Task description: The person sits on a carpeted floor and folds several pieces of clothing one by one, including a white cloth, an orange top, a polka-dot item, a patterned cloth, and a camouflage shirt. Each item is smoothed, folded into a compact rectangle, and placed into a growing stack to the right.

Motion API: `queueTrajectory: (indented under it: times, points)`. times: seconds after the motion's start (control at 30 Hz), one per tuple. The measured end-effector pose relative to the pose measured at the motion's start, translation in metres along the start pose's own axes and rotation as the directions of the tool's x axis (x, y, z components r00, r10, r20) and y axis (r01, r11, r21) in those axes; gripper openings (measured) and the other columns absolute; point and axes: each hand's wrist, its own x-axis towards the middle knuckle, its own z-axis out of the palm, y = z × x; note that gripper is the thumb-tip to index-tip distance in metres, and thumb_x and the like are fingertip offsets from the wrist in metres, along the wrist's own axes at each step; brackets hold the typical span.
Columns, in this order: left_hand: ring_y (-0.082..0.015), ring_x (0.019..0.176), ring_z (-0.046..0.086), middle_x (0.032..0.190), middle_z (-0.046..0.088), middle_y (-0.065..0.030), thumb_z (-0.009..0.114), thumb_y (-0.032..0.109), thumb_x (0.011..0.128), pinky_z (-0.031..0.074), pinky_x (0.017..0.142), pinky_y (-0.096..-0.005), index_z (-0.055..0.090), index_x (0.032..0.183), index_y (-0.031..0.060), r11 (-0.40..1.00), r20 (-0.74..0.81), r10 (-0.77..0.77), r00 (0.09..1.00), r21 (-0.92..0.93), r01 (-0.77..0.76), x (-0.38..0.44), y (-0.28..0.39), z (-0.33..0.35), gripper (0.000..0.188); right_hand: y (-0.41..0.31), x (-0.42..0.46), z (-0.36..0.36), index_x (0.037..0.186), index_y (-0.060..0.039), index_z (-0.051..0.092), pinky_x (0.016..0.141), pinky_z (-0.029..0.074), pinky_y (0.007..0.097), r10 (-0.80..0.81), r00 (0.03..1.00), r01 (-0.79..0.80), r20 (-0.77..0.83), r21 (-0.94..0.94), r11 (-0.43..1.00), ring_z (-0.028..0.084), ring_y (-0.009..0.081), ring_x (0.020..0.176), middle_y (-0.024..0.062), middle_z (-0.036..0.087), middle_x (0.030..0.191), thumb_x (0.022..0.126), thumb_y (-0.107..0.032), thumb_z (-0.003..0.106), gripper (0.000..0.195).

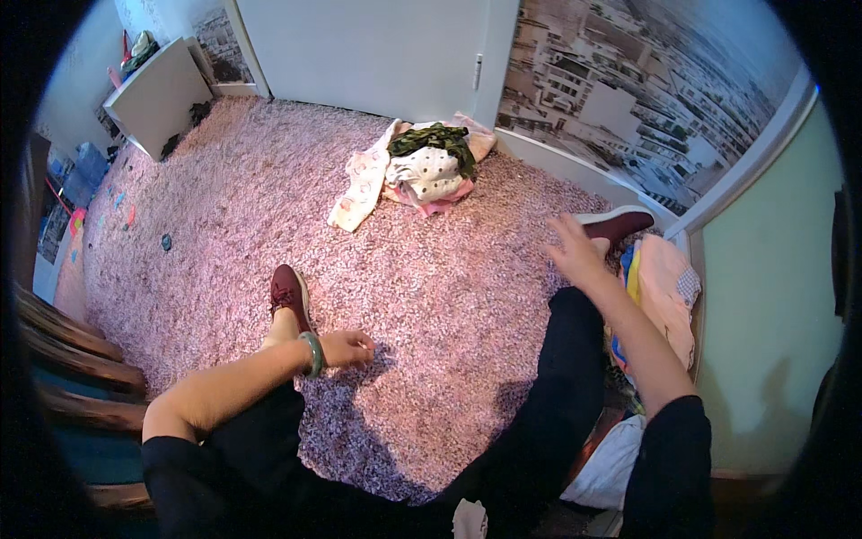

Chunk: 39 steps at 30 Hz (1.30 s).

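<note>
My left hand (347,349), with a green bangle (312,354) on its wrist, hangs over the pink shag carpet (417,290) by my left knee. Its fingers curl loosely and I see nothing in them. Farther right, my right hand (574,250) reaches past my right knee with fingers spread and nothing held. It is nearest to my maroon shoe (623,224) and a stack of folded clothes (663,290) along the wall. Ahead on the carpet lies a heap of clothes: a white polka-dot garment (424,172), a camouflage garment (434,139) and pale pink printed fabric (360,185).
A white door (370,54) is behind the heap. A tipped white box-like piece of furniture (161,101) stands at the far left, near small scattered bits (166,242). Wooden slats (81,377) rise at my left. More folded clothes (609,465) lie beside my right thigh.
</note>
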Motion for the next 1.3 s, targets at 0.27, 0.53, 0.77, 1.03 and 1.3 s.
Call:
queueTrajectory:
  times: [0.27,0.53,0.77,1.03,1.3]
  points:
    - [-0.0103,0.077,0.058,0.092,0.063,-0.0038,0.057,0.02,0.093,0.048,0.074,-0.027,0.056,0.112,0.0013,0.981,0.143,0.178,0.974,-0.107,-0.164,-0.038,-0.016,0.012,0.027,-0.163,0.16,0.101,0.14,-0.0127,0.035,0.094,0.045,0.0443,0.076,0.99,-0.062,0.12,-0.111,0.992,0.051,0.0357,0.117,0.0151,0.036,0.141,0.081,-0.036,0.065,0.07]
    - [-0.0128,0.091,0.059,0.103,0.063,-0.0075,0.051,0.016,0.096,0.048,0.084,-0.0293,0.044,0.125,-0.0014,0.993,0.218,0.112,0.97,-0.047,-0.104,-0.036,-0.007,-0.008,0.034,-0.129,0.182,0.169,0.1,-0.0041,0.058,0.076,0.05,0.046,0.131,0.989,-0.124,0.064,-0.113,0.986,0.064,0.0372,0.084,0.0187,0.065,0.09,0.083,-0.023,0.059,0.026]
    - [-0.0106,0.08,0.057,0.089,0.061,-0.0027,0.055,0.018,0.094,0.049,0.076,-0.0286,0.051,0.116,0.0038,0.981,0.143,0.157,0.977,0.089,-0.171,-0.036,-0.025,0.005,0.027,-0.177,0.012,0.124,0.103,-0.0024,0.056,0.074,0.05,0.042,0.056,0.928,-0.132,0.368,0.184,0.974,0.064,0.0306,0.087,0.0188,0.064,0.095,0.086,-0.024,0.062,0.028]
    - [-0.0164,0.084,0.06,0.095,0.065,-0.0092,0.062,0.025,0.088,0.05,0.074,-0.0321,0.053,0.12,0.0044,0.916,0.028,0.255,0.966,0.312,-0.251,-0.03,0.009,0.028,0.04,-0.233,-0.204,0.094,0.11,-0.0066,0.059,0.081,0.048,0.0367,-0.265,0.666,-0.183,0.698,0.497,0.848,0.061,0.0267,0.095,0.0128,0.062,0.101,0.087,-0.03,0.062,0.033]
    - [-0.0161,0.076,0.064,0.092,0.065,-0.0093,0.061,0.024,0.089,0.051,0.068,-0.0309,0.051,0.12,0.0016,0.922,0.063,0.071,0.995,0.377,-0.09,-0.021,0.028,0.032,0.039,-0.195,-0.191,0.094,0.133,-0.0075,0.042,0.096,0.038,0.0499,0.265,0.961,-0.274,0.078,0.148,0.95,0.047,0.0409,0.117,0.0226,0.044,0.133,0.078,-0.03,0.07,0.065]
